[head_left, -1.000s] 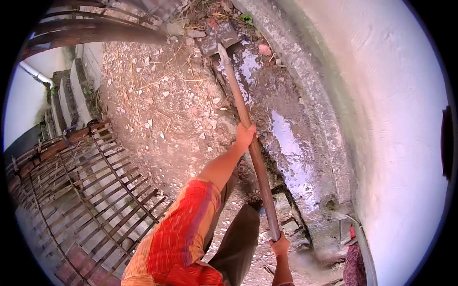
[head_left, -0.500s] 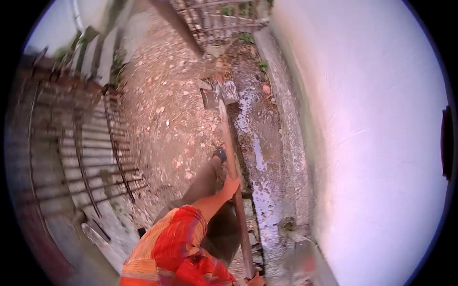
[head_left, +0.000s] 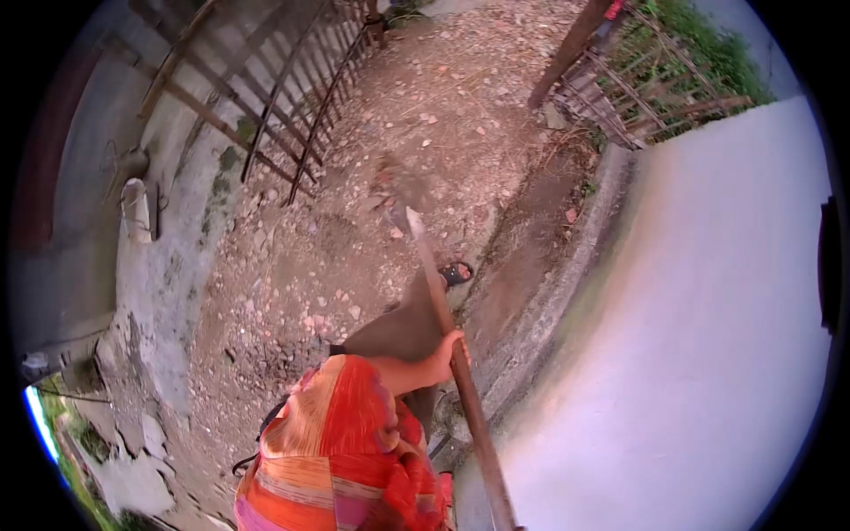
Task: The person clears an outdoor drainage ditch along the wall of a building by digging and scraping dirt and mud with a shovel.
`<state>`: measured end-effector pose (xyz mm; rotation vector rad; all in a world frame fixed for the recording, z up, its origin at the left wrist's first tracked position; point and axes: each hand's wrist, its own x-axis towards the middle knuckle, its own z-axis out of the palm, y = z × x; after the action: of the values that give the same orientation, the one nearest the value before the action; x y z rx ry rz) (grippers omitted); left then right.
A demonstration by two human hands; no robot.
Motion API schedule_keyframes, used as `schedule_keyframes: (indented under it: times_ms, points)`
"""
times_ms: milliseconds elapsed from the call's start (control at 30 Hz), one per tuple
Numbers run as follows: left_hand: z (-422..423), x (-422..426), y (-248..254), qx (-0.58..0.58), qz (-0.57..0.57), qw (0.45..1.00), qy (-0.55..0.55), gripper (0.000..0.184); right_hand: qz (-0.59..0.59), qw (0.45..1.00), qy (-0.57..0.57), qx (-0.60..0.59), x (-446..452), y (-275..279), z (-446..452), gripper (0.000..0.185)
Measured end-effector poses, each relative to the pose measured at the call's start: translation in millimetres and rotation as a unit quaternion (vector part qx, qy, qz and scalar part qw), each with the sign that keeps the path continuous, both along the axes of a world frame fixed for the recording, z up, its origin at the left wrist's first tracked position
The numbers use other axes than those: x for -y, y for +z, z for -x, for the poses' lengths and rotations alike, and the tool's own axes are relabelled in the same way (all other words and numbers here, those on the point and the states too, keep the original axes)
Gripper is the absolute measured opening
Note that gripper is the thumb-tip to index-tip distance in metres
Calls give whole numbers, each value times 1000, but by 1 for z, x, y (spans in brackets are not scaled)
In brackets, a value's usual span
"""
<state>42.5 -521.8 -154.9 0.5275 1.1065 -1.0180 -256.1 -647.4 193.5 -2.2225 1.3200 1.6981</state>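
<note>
My left hand (head_left: 449, 358) is wrapped around the wooden handle of a shovel (head_left: 467, 394). The handle slopes from the lower right up to the middle of the view. A pale metal socket shows at its far end, but the blade beyond is smeared by motion over the gravel. Dark, blurred muck (head_left: 394, 181) lies at or just past the blade. My right hand is out of sight beyond the lower edge, where the handle runs out of view. A sandalled foot (head_left: 457, 273) stands beside the handle, close to the drain channel (head_left: 522, 257).
A white wall (head_left: 699, 310) rises on the right, with a concrete kerb (head_left: 567, 301) along the channel. Metal bars (head_left: 292, 97) stand at upper left. A post (head_left: 571, 53) and slatted fence (head_left: 664, 97) are at upper right. Stony ground (head_left: 443, 106) spreads between them.
The shovel's blade has swung from the wet channel to the gravel on its left. My view has turned, and my right hand has dropped out of it. My left hand keeps its grip.
</note>
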Motion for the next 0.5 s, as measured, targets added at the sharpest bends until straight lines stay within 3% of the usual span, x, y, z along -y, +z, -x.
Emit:
schedule_keyframes:
  times_ms: [33,100,167,333,433,500]
  points:
    - [-14,-2,17,-23,60,995,80,20,26,998,49,-30,11,22,-40,20]
    - [-40,-9,33,-69,74,986,134,21,169,942,250,149,12,40,-61,13]
    - [-55,-18,19,-15,71,980,186,24,165,904,301,255,14,28,-96,11]
    - [-108,-41,-14,21,132,965,225,22,156,906,274,281,-21,-20,-122,14]
    - [-122,-18,2,37,187,957,220,21,214,900,236,298,-25,-16,-120,13]
    - [-123,8,8,13,137,978,154,21,222,905,207,298,-23,-1,-122,15]
